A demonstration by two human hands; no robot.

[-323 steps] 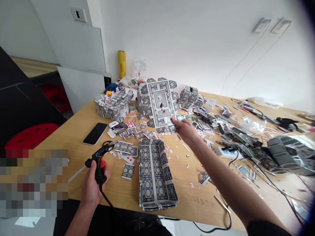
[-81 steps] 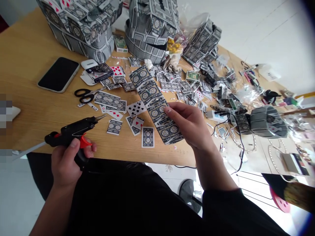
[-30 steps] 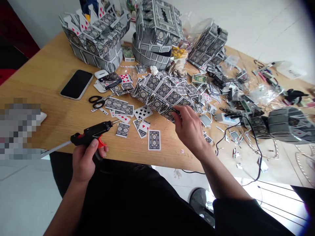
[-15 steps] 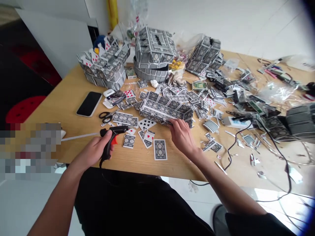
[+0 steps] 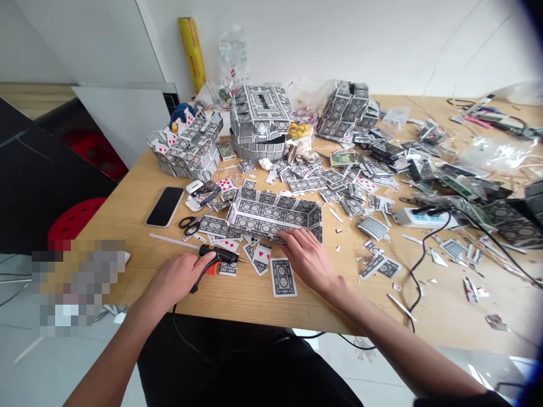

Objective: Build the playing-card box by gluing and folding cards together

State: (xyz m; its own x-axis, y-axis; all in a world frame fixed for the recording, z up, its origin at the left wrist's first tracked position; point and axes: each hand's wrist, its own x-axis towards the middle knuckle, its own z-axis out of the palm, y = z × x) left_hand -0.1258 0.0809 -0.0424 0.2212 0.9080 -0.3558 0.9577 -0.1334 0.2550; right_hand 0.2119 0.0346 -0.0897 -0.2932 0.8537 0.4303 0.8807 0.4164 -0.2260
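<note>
My left hand [image 5: 180, 280] is wrapped round the handle of a black glue gun [image 5: 218, 255] with an orange trigger. Its nozzle points right, and a long white glue stick [image 5: 172, 240] sticks out behind. An open tray-like box built from grey patterned playing cards [image 5: 275, 213] lies in front of me. With curled fingers my right hand [image 5: 309, 257] grips its near wall toward the right end; the fingertips are partly hidden. Between my hands lie a face-down card [image 5: 283, 277] and a three-like red heart card piece [image 5: 261, 254]. Scissors [image 5: 189, 224] rest left of the box.
A phone [image 5: 165, 206] lies at the left. Larger card-built models [image 5: 261, 113] stand at the back. Cut cards and scraps cover the middle and right. A white power strip [image 5: 424, 217] with black cables [image 5: 418, 271] sits at the right.
The view has shifted, so the table sits lower in it. The glue gun's nozzle has tipped downward and come nearer the face-down card. The box now rests flatter, with my right hand still on it.
</note>
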